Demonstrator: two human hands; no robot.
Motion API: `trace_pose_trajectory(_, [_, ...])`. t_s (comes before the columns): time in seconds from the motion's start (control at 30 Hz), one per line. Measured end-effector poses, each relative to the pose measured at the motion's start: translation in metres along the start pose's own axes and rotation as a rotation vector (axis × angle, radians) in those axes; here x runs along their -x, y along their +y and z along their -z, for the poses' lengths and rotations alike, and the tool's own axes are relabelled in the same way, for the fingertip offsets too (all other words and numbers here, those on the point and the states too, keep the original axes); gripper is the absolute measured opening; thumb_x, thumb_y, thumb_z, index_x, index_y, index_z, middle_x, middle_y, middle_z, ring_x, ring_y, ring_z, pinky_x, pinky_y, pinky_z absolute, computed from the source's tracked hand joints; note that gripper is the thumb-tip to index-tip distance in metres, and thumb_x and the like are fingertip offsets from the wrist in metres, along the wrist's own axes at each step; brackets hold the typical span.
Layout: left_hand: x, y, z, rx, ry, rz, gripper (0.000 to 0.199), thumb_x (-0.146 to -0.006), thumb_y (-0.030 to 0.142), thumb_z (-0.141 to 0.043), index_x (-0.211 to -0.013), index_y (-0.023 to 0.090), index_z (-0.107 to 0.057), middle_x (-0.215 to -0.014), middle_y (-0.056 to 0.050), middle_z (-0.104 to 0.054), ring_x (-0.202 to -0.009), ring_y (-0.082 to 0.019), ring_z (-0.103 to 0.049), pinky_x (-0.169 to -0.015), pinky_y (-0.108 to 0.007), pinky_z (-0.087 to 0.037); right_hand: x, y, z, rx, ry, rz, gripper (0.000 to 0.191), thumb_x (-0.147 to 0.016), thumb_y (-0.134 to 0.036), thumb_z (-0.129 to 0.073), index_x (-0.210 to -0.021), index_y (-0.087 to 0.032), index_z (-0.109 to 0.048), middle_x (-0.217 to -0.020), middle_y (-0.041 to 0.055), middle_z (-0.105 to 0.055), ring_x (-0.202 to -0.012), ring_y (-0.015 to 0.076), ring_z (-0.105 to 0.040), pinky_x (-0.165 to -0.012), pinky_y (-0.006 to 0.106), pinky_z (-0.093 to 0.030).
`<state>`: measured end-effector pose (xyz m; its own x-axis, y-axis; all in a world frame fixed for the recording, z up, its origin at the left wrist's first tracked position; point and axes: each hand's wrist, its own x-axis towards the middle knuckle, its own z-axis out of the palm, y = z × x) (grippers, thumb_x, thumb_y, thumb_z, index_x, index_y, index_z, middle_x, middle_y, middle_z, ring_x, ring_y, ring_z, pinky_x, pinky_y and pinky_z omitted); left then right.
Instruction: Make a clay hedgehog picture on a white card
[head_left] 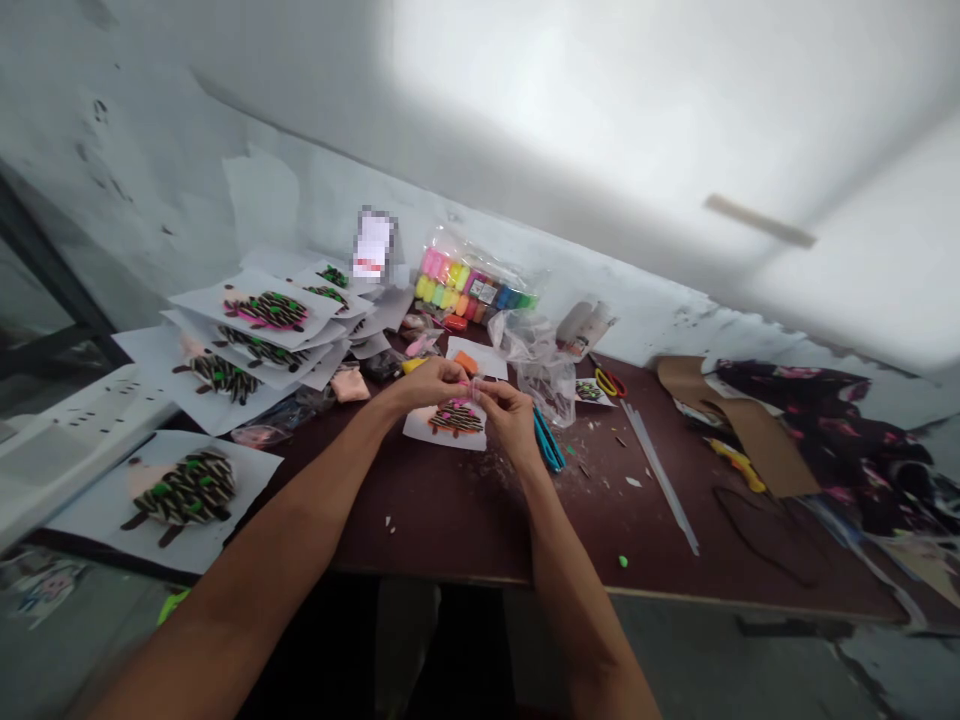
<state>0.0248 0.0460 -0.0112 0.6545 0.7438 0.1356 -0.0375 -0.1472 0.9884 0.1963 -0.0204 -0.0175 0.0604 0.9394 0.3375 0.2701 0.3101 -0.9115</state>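
My left hand (435,382) is closed in a pinch on a small bit of pink modelling clay (464,388). Close against it, my right hand (511,412) is also pinched, with the same pink bit and some clear, filmy plastic at its fingertips. Directly below both hands lies a white paper card (427,437) bearing a hedgehog figure (455,418) with brown stripes, pink bits and an orange lower edge. Fingers cover part of the card's upper side. Teal-handled scissors or pliers (549,440) rest just right of my right wrist.
Stacked hedgehog cards (259,345) fill the left, with another card (180,495) at the front-left edge. A bag of coloured clay (472,285) leans on the wall. Yellow-and-red scissors (611,383), glue sticks (660,480) and a yellow cutter (739,463) lie to the right.
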Motion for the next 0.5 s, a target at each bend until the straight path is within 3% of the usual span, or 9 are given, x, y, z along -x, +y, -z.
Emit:
trace_pose_trajectory(0.1, [0.0018,0.0007,0.0000,0.021,0.001,0.013,0.030,-0.074,0.039,-0.078,-0.065,0.014,-0.063,-0.049,0.002,-0.055,-0.042,-0.008,-0.048,-0.043,-0.019,-0.040,0.0002,0.0000,0.0001,0.005,-0.020,0.010,0.025,-0.074,-0.042,-0.076,-0.089,-0.021,-0.079,-0.077,0.0022,-0.070,-0.066,0.0145,-0.054,-0.063,0.027,-0.044])
trace_pose_trajectory(0.27, [0.0033,-0.0013,0.0003,0.119,-0.004,0.056,0.032,-0.074,0.041,-0.078,-0.076,0.011,-0.067,-0.060,-0.002,-0.064,-0.049,-0.009,-0.056,-0.049,-0.021,-0.045,0.0018,0.0032,-0.0004,0.090,0.052,0.047,0.020,-0.077,-0.038,-0.073,-0.084,-0.020,-0.076,-0.070,-0.0006,-0.063,-0.060,0.0116,-0.045,-0.059,0.025,-0.038])
trace_pose_trajectory(0.5, [0.0028,-0.0048,-0.0017,0.204,0.009,-0.005,0.028,-0.070,0.028,-0.080,-0.086,0.014,-0.062,-0.069,0.001,-0.064,-0.057,-0.009,-0.059,-0.055,-0.021,-0.048,0.0042,-0.0016,0.0002,0.279,0.023,0.109,0.021,-0.082,-0.041,-0.066,-0.086,-0.021,-0.074,-0.077,0.0015,-0.064,-0.065,0.0142,-0.051,-0.063,0.027,-0.041])
